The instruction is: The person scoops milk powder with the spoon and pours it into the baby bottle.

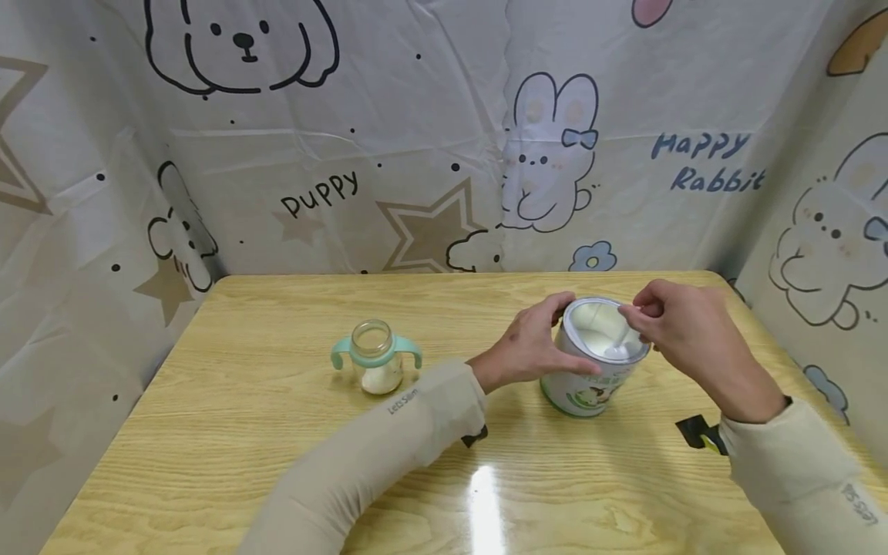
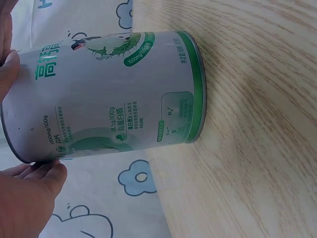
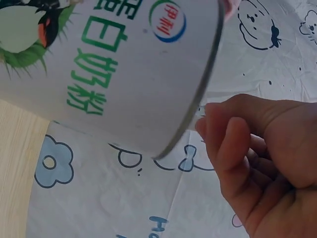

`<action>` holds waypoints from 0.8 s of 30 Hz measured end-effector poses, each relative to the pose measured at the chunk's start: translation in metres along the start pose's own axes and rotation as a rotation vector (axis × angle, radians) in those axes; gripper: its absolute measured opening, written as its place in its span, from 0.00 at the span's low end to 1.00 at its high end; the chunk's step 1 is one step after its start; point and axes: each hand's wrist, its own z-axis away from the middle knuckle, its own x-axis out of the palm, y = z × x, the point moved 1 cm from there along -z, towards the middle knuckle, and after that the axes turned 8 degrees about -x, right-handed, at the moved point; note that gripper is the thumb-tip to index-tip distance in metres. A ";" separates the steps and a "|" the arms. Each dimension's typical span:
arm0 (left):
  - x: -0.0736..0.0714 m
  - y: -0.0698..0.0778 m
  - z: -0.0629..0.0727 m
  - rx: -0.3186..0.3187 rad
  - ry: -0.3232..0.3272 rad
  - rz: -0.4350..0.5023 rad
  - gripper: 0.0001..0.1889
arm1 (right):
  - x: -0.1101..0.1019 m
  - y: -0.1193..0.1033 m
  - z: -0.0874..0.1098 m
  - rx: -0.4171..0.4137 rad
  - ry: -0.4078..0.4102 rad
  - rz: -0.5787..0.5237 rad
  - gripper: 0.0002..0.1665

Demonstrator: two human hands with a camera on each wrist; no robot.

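Head view: a milk powder can (image 1: 590, 393) stands, mouth up, on the right half of a wood-grain table (image 1: 243, 401), set in from the back and right edges; the right forearm spans the strip toward the right edge. The left hand (image 1: 523, 343) is curled around the can's upper side, and the right hand (image 1: 694, 339), fingers narrowed to a pinch, holds a clear scoop (image 1: 620, 349) whose lower part is inside the mouth, at the white powder (image 1: 593, 339). A two-handled baby bottle (image 1: 375, 361), open at the top and with some powder in its bottom, stands well apart to the left, near the left sleeve (image 1: 388, 432); bare tabletop extends to its left and behind it. A printed cloth (image 1: 416, 100) rises behind the back edge. Left wrist view: the can appears sideways, its small green print and the green base band (image 2: 194, 87) legible against the wood, details hidden from the head camera; fingertips press its wall near the rim. Right wrist view: large green characters (image 3: 94, 69) and a round logo (image 3: 167, 21) show, and thumb and forefinger meet just beside the rim; the can's interior is hidden here.
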 end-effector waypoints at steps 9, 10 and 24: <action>0.001 -0.002 -0.002 0.002 -0.006 0.023 0.43 | 0.014 -0.008 -0.010 -0.036 -0.002 -0.020 0.10; 0.001 -0.002 -0.002 -0.003 -0.006 0.019 0.43 | 0.015 -0.009 -0.011 -0.037 -0.008 -0.028 0.10; 0.001 -0.001 0.000 -0.028 0.005 -0.009 0.47 | 0.015 -0.004 -0.010 -0.189 -0.118 -0.102 0.06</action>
